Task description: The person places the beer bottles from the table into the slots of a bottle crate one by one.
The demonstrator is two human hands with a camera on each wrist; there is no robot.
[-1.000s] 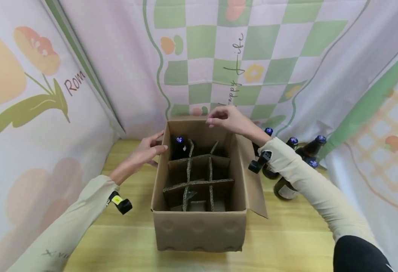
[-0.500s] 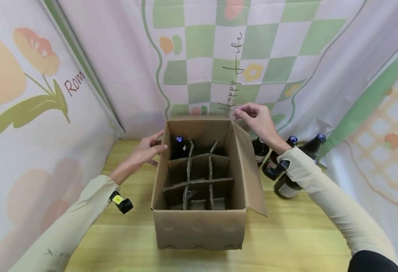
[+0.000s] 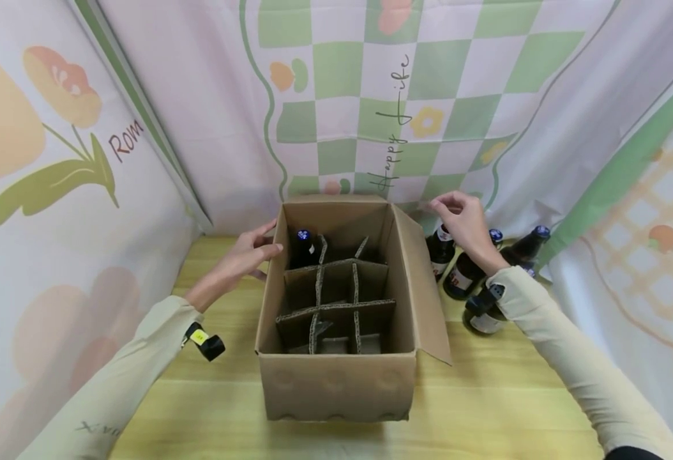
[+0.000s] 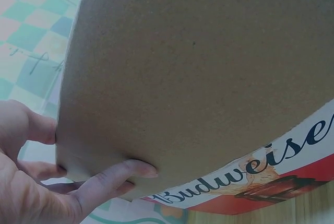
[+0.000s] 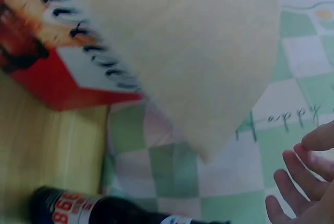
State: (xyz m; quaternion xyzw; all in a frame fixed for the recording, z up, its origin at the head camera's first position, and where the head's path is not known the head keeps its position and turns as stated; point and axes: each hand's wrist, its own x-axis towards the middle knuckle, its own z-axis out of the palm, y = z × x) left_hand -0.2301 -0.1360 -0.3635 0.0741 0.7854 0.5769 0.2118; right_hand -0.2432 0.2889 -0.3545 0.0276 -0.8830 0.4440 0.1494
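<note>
An open cardboard box (image 3: 336, 383) stands in the middle of the table, its inside split into cells by cardboard dividers (image 3: 336, 310). One dark beer bottle (image 3: 303, 248) with a blue cap is upright in the back left cell. My left hand (image 3: 244, 257) grips the box at its left side, and in the left wrist view the thumb lies over a brown flap (image 4: 193, 67). My right hand (image 3: 464, 223), fingers loosely bent and holding nothing, hovers above a beer bottle (image 3: 440, 252) right of the box.
More dark bottles (image 3: 463, 278) stand in a group right of the box, partly hidden by my right arm. The box's right flap (image 3: 423, 287) hangs outward beside them. A patterned curtain (image 3: 336, 115) closes off the back of the wooden table (image 3: 210, 396).
My right hand has moved right, from over the box's back edge to above the bottles, and lowered a little. The left hand has kept its place on the box.
</note>
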